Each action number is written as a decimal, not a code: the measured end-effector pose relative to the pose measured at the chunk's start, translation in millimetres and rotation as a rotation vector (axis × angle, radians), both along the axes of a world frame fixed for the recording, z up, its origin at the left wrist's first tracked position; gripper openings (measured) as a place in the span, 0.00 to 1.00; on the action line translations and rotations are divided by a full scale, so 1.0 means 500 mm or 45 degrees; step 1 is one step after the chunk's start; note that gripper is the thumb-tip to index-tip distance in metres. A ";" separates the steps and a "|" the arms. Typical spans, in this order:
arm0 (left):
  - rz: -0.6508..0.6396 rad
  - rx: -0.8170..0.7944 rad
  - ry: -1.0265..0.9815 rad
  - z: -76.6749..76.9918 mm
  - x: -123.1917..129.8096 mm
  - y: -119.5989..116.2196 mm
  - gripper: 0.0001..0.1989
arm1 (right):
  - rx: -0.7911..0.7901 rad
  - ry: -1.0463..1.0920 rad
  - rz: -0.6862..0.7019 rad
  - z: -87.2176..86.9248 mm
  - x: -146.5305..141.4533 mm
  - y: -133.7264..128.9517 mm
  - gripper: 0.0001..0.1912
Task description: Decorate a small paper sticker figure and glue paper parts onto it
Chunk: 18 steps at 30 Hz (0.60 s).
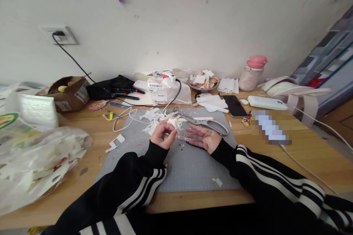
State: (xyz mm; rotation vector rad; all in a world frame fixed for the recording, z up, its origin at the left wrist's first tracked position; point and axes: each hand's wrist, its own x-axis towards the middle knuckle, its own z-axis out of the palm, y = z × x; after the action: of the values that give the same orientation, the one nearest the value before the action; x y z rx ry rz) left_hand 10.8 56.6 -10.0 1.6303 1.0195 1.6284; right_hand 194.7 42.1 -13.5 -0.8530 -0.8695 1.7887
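My left hand (162, 136) pinches a small white folded paper piece (173, 123) between thumb and fingers, above the grey cutting mat (187, 176). To its right, my right hand (205, 137) is open, its palm turned up and fingers stretched toward the left hand, with nothing in it. Just beyond the right hand lie scissors (220, 126) with grey handles, beside a white pen with a yellow band (204, 119). White paper scraps (151, 119) are heaped behind the left hand. A pink-and-white pen (183, 138) rests on the mat between the hands, partly hidden.
At left are a clear plastic bag of white scraps (41, 165) and a cardboard box (67, 95). Along the wall stand a filled bowl (202, 87) and a pink bottle (251, 75). A black phone (234, 105), a white power bank (267, 102) and cables lie at right.
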 end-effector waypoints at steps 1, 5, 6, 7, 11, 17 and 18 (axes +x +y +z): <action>0.002 0.001 0.010 -0.001 -0.001 0.001 0.07 | 0.001 -0.001 0.000 0.000 0.000 0.000 0.31; -0.008 0.013 0.023 -0.004 -0.003 0.003 0.07 | 0.004 0.004 0.005 0.000 0.001 0.000 0.32; -0.010 0.018 0.020 -0.005 -0.002 0.003 0.07 | 0.004 0.006 0.006 0.000 0.001 0.001 0.32; -0.012 0.022 0.016 -0.006 -0.002 0.003 0.07 | 0.002 0.008 0.008 -0.001 0.001 0.001 0.32; -0.005 0.038 0.026 -0.010 -0.001 0.004 0.07 | -0.016 0.012 0.019 -0.005 0.003 0.007 0.30; 0.007 0.048 0.074 -0.011 -0.002 0.004 0.07 | -0.029 0.022 0.035 -0.013 0.006 0.013 0.30; 0.006 0.052 0.070 -0.012 -0.002 0.005 0.07 | -0.026 0.026 0.039 -0.013 0.006 0.014 0.30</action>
State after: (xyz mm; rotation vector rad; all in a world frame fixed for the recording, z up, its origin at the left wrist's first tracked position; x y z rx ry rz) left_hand 9.9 59.0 -15.8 1.7097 1.0241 1.6254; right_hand 197.5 49.0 -20.2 -0.8376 -0.8565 1.8325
